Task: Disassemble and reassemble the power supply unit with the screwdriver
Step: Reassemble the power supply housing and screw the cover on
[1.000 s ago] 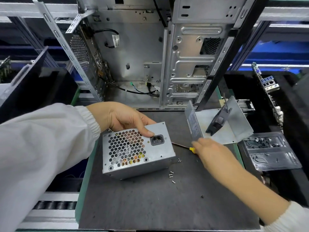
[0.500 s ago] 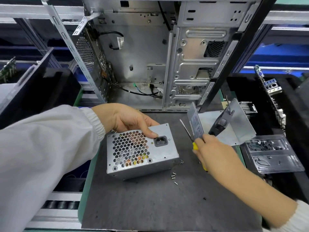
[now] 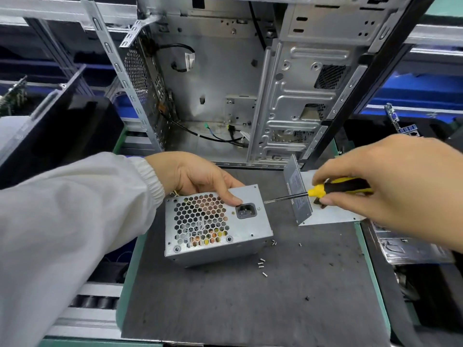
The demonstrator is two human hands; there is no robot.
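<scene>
Power supply steadied on mat by left hand, fingers curled over top edge. Screwdriver pinched by right hand, tip beside supply's upper right corner. Risk: tip slipped off screw; loose screws just below supply scattered.

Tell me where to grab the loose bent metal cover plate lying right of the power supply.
Take the cover plate by its upright flange, coming from above, fingers either side. The flange stands up off the mat as a thin wall with free space around it, while the flat part lies flush and partly under the right hand.
</scene>
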